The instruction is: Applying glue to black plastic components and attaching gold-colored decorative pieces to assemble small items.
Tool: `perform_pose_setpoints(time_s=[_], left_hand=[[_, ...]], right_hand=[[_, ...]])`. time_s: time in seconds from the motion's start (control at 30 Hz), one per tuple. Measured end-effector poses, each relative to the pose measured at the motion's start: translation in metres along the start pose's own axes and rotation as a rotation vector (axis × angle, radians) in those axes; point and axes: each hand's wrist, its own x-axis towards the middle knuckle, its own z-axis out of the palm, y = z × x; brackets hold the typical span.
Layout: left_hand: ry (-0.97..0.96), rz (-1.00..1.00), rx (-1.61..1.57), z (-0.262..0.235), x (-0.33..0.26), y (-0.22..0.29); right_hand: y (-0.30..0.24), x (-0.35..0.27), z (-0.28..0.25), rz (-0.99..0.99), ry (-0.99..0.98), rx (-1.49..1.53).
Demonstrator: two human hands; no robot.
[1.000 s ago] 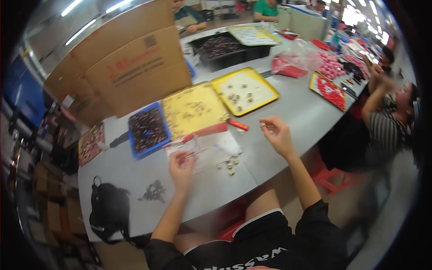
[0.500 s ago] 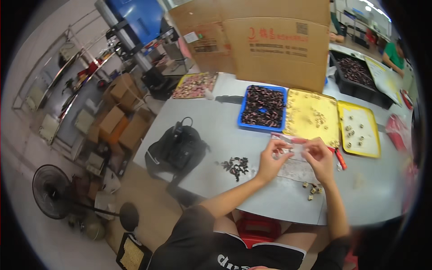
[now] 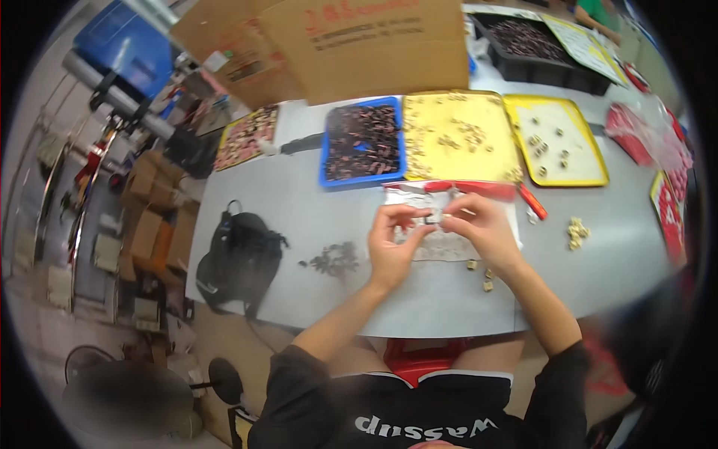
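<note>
My left hand [image 3: 390, 241] and my right hand [image 3: 486, 230] meet above a greyish-white sheet [image 3: 451, 251] on the table. Thumb and forefinger of the left pinch a small dark piece [image 3: 429, 219]. Against it, the right fingertips pinch a small pale piece [image 3: 446, 218]. Whether the two are joined cannot be made out. Several cream block-like pieces [image 3: 488, 275] lie close to my right wrist. Left of my left hand is a blurred heap of small dark pieces [image 3: 336, 259].
Behind my hands stand a blue tray [image 3: 324, 178] of dark pieces, a yellow tray [image 3: 456, 166] and a yellow-rimmed tray [image 3: 576, 182]. A red tool [image 3: 532, 202], a cream heap [image 3: 576, 233], a black bag [image 3: 241, 258] and a cardboard sheet [image 3: 374, 60] are also around.
The whole view has shifted, so the table and trays sit further left and higher. My hands have drawn closer together, and small dark and pale pieces now show between the fingertips.
</note>
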Motion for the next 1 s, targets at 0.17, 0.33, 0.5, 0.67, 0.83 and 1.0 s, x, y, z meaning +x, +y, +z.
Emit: perform_pose_setpoints(time_s=[0.17, 0.33, 0.5, 0.67, 0.83, 1.0], left_hand=[[-0.057, 0.008, 0.004, 0.004, -0.001, 0.000], [-0.098, 0.071, 0.025, 0.002, -0.004, 0.001], [-0.129, 0.059, -0.031, -0.001, -0.006, 0.003], [-0.156, 0.043, -0.048, 0.001, -0.005, 0.004], [-0.154, 0.044, -0.015, 0.003, -0.008, 0.003], [-0.145, 0.033, 0.036, 0.004, -0.010, 0.004]], right_hand=[[-0.004, -0.005, -0.003, 0.072, 0.004, 0.046], [0.000, -0.009, -0.004, 0.148, -0.029, 0.108], [0.007, -0.009, -0.003, 0.200, -0.063, 0.183], [0.014, -0.010, -0.005, 0.309, -0.153, 0.511], [0.016, -0.008, -0.006, 0.320, -0.152, 0.614], [0.015, -0.009, -0.006, 0.328, -0.116, 0.570]])
